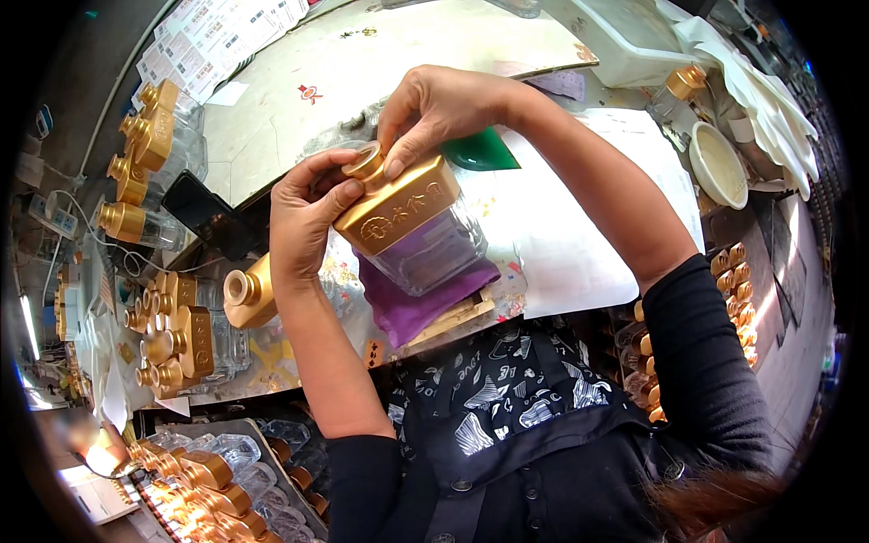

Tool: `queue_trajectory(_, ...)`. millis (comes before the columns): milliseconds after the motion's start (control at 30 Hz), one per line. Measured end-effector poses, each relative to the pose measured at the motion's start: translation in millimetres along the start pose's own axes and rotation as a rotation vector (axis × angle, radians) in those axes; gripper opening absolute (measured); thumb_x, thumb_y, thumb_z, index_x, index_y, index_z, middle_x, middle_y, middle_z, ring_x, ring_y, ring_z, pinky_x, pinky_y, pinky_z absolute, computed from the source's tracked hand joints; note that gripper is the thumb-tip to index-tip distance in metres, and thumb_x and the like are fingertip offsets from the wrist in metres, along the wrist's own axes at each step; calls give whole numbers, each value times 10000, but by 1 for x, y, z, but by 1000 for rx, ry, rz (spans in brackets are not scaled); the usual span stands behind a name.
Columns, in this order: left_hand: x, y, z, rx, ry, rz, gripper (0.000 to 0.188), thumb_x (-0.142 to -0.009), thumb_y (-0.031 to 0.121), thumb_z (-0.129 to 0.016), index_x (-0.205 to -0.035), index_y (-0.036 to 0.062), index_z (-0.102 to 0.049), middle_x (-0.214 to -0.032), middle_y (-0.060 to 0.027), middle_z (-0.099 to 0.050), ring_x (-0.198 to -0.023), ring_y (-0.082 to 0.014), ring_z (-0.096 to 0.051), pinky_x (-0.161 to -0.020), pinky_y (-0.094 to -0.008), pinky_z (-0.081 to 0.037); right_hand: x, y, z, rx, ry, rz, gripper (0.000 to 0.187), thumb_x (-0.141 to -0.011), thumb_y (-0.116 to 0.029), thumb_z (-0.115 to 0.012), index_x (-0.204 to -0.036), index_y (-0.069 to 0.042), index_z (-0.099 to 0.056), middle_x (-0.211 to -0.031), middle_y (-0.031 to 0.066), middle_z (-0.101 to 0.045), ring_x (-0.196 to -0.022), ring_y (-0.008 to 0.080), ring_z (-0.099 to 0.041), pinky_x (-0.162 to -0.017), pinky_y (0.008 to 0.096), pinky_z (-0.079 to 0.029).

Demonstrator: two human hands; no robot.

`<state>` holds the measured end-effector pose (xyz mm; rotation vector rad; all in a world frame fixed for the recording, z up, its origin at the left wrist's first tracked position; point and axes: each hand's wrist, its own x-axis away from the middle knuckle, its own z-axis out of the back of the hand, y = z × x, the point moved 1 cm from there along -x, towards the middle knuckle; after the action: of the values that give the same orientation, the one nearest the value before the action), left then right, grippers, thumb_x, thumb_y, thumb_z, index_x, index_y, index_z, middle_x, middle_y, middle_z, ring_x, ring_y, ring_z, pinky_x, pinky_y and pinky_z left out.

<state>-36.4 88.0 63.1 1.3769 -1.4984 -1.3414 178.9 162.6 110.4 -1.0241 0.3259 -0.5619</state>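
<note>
A square clear-glass bottle [398, 213] with a gold upper part and raised characters lies tilted in front of me, its gold neck pointing up and away. My left hand [306, 210] is closed around the left side of the gold shoulder and neck, fingers curled behind it. From above, my right hand [439, 113] pinches the neck's right side, its thumb pressed on the gold; whether anything small is between those fingertips I cannot make out. Under the glass end is a purple cloth [389, 303] over a wooden block [453, 319]. A green sheet-like piece [486, 151] shows behind the right hand.
Another gold-topped bottle [249, 294] is beside my left forearm. More gold-topped bottles [186, 339] stand at left, near a black phone [206, 213]. White paper [579, 253] lies at right; beyond it is a white bowl [720, 163]. A bottle-filled crate [276, 443] sits lower left.
</note>
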Motion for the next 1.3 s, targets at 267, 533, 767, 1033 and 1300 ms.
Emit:
queue_trajectory(267, 5, -9, -3, 91, -4, 2, 397, -813, 37, -714, -1192, -7, -604, -1062, -96, -668, -939, -147, -641, -847, -264, -527, 1, 26, 1, -100, 93, 0, 241, -779, -255, -774, -924, -65, -746, -823, 5, -698, -749, 75, -610, -684, 221, -479)
queue_trajectory(533, 25, -6, -42, -214, 212, -46, 341, -919, 116, -607, -1233, 15, -525, -1090, -74, -603, -984, -134, -599, -832, -261, -487, 30, -75, -11, 329, -137, 86, 397, -746, -406, -760, -1018, -119, -726, -740, 60, -690, -647, 152, -629, -591, 282, -474)
queue_trajectory(767, 46, -5, -43, -264, 375, -180, 269, -942, 62, -535, -1207, 19, -550, -1026, -63, -603, -884, -115, -595, -804, -245, -479, 52, -113, -37, 615, -177, 153, 371, -734, -388, -702, -936, -78, -697, -829, 109, -688, -765, 315, -652, -658, 388, -506)
queue_trajectory(1033, 101, 36, -22, -375, 417, -315, 290, -951, 17, -513, -1239, 16, -544, -1034, -96, -649, -898, -145, -629, -846, -264, -500, 77, -91, -10, 437, 269, -5, 246, -716, -259, -699, -845, -52, -670, -641, 92, -636, -576, 211, -634, -554, 333, -494)
queue_trajectory(1300, 121, 97, 15, -541, 392, -453, 244, -921, -20, -545, -1163, -29, -576, -1049, -113, -635, -938, -154, -622, -843, -274, -500, 65, -112, 115, 700, 656, -264, 335, -697, -325, -709, -834, -19, -691, -769, 130, -665, -723, 217, -651, -652, 343, -502)
